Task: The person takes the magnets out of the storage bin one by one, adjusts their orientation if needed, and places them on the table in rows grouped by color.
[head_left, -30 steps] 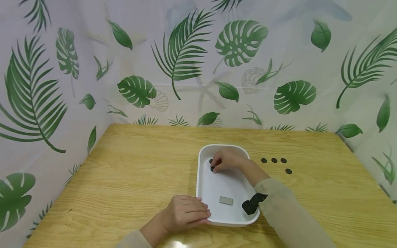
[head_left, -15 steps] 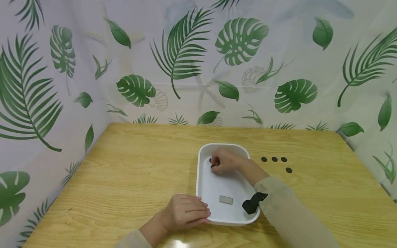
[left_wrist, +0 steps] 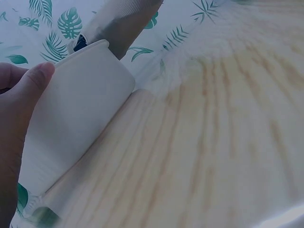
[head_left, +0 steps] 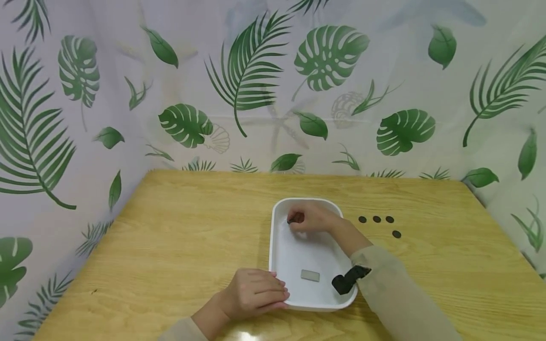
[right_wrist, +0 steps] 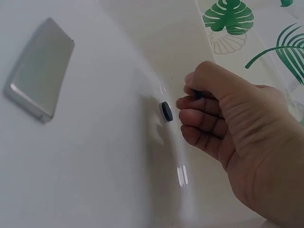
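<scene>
A white tray (head_left: pixel 273 241) stands on the table, its near left corner gripped by my left hand (head_left: pixel 256 291). In the left wrist view the thumb (left_wrist: pixel 40 78) lies along the outer wall near the rim. Inside the tray's far left part, my right hand (head_left: pixel 311 218) pinches a small black disc (right_wrist: pixel 197 94) between thumb and forefinger, mostly hidden by the fingers. Just beside the fingertips, another black disc (right_wrist: pixel 166 111) sits at the foot of the tray wall. A flat silver rectangular block (head_left: pixel 310 275) lies on the tray floor at the near end.
Right of the tray, several black discs lie on the wooden table, one disc (head_left: pixel 396 234) nearer than the others. A black wrist camera (head_left: pixel 350 279) on the right sleeve overhangs the tray's near right corner. A leaf-patterned cloth (head_left: pixel 256 94) closes off the back and sides.
My right hand has shifted a little toward the tray's far end with the disc it pinches. The left hand keeps its grip on the tray, and the head view has turned slightly.
</scene>
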The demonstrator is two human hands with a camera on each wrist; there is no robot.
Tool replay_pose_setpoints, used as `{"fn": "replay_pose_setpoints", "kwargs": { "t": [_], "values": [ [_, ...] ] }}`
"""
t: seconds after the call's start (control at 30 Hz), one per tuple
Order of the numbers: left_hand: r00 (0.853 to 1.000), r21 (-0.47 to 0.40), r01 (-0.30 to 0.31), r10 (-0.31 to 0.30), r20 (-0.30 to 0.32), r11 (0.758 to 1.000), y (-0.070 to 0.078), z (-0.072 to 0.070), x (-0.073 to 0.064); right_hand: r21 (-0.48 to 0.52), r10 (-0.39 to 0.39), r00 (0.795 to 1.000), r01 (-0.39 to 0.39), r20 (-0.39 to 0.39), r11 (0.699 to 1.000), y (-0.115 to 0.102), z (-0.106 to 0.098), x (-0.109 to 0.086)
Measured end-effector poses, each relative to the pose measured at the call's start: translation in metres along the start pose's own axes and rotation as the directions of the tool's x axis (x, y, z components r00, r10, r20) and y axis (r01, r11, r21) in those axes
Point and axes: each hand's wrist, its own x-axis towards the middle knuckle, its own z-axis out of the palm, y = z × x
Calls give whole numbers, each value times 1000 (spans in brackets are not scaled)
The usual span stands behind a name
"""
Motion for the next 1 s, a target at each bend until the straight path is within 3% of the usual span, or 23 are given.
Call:
{"fn": "replay_pose_setpoints", "kwargs": {
  "t": [0.2, 0.43, 0.73, 1.0],
  "values": [
    [1000, -4, -4, 4, -3, 1000, -1, -1, 0, -4, -18, 998, 18, -66, 1000, -4, -1, -1],
    [1000, -5, 1, -1, 10, 1000, -2, -1, -1, -4, -78, 982, 78, -175, 997, -6, -2, -3],
    [1000, -8, 14, -14, -4, 1000, -1, -3, 4, 32, -37, 979, 44, -198, 999, -9, -3, -5],
    [1000, -4, 26, -26, 6, 1000, -1, -4, 5, 42, -53, 972, 64, -230, 997, -10, -6, -6]
  ]
}}
